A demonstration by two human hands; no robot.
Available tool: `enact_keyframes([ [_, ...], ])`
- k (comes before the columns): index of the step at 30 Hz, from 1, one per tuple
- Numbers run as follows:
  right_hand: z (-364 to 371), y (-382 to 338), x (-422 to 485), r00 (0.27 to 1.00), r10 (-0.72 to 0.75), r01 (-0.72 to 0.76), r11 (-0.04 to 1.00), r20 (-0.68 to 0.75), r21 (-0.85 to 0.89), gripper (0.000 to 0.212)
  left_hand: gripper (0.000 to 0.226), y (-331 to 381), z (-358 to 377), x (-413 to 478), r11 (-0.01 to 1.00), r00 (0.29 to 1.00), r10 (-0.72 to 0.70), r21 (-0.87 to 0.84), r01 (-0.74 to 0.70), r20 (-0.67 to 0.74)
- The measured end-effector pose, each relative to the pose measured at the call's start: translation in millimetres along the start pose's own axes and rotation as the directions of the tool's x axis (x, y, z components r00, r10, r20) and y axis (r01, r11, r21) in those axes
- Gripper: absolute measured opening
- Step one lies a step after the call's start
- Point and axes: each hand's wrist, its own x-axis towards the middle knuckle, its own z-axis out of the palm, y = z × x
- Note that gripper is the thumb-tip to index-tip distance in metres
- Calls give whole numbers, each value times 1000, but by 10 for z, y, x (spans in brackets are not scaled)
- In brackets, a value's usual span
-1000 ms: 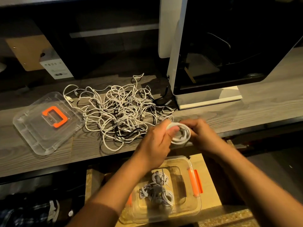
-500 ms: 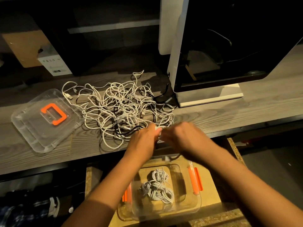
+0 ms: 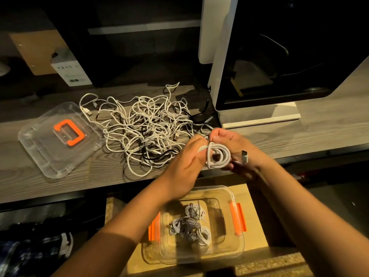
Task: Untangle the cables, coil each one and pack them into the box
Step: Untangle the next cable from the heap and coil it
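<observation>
A small coil of white cable (image 3: 218,155) is held between both hands above the desk's front edge. My left hand (image 3: 185,164) grips its left side. My right hand (image 3: 231,144) pinches the cable's loose end above the coil, and a USB plug (image 3: 244,156) sticks out past that hand. A tangle of white and black cables (image 3: 145,128) lies on the desk to the left of my hands. Below the desk stands a clear plastic box (image 3: 235,242) with orange latches, holding several coiled white cables (image 3: 189,224).
The box's clear lid (image 3: 40,144) with an orange handle lies on the desk at the left. A white-framed machine (image 3: 259,116) with a dark window stands at the back right. A white carton (image 3: 69,72) sits at the back left. The box rests on a wooden stand (image 3: 253,198).
The hands dipped toward the desk edge with the coil hidden, then rose again. The coil now shows between them with a turn wrapped across it and the plug hanging free.
</observation>
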Motion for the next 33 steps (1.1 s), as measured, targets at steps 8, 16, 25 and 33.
enact_keyframes([
  [8,463,541,-198,989,-59,103,936,-138,336,10,24,-189,247,-32,892,710,-451,-294,343,-541],
  [16,451,677,-269,975,-189,203,971,-115,123,24,14,-390,279,-142,877,716,-450,-112,467,-534],
  [25,494,413,-267,972,-152,70,915,-177,-398,55,11,-327,365,-187,938,785,-220,96,333,-579],
  [33,493,266,-272,972,75,-149,931,-224,-334,50,13,-392,334,-245,939,868,-144,212,272,-476],
])
